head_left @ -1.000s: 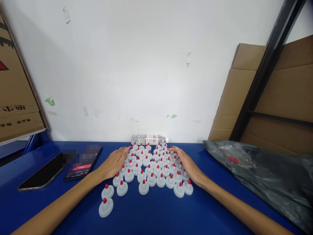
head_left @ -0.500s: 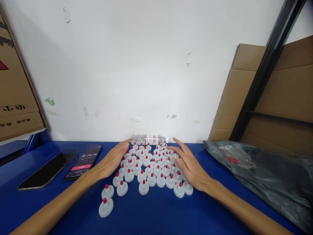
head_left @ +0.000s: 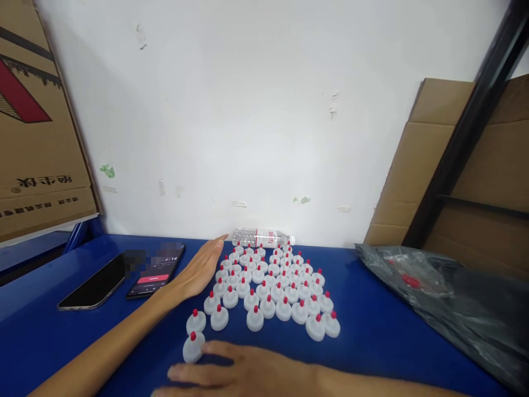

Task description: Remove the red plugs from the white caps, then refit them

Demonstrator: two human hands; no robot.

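Note:
Several round translucent white caps with red tips [head_left: 283, 310] stand upright in a cluster on the blue table. Along the cluster's left side lies my left hand [head_left: 202, 268], fingers straight and pointing at the wall, holding nothing. My right hand [head_left: 248, 372] reaches across the front, fingers spread and pointing left. Its forefinger is at the nearest white cap [head_left: 193, 347], at the front left; whether they touch I cannot tell. A clear plastic bottle [head_left: 263, 238] with a white and red label lies on its side behind the caps, against the wall.
Two phones, a dark one [head_left: 93, 284] and one with a lit timer screen [head_left: 155, 275], lie on the left of the blue table [head_left: 144, 342]. A cardboard box [head_left: 45, 138] stands far left. Dark plastic sheeting [head_left: 446, 309] covers the right side, below cardboard [head_left: 417, 160].
My right hand has moved from the cluster's right side to the front left, near the closest cap. My left hand stays beside the cluster. The camera view has shifted slightly.

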